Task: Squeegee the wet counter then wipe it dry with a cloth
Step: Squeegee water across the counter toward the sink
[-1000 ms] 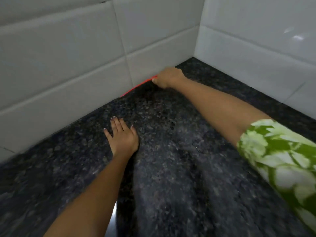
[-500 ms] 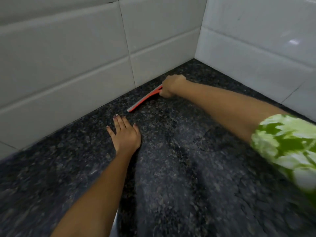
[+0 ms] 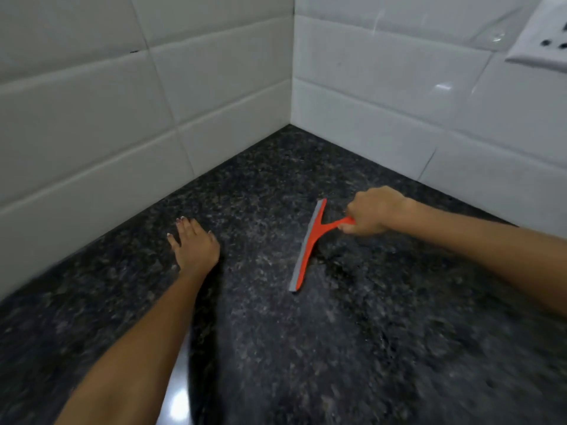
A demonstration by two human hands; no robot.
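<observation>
Right hand (image 3: 372, 211) grips the squeegee (image 3: 308, 245) on the counter (image 3: 352, 348); left hand (image 3: 196, 248) lies flat, fingers spread, near the tiled wall (image 3: 122, 118).

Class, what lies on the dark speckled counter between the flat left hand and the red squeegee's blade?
Nothing: the head view shows bare dark speckled counter between left hand and red squeegee.

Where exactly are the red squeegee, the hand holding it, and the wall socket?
red squeegee (image 3: 306, 250): head view, on the blade's red bar.
right hand (image 3: 372, 211): head view, back of the fist.
wall socket (image 3: 543, 38): head view, white faceplate.
</observation>
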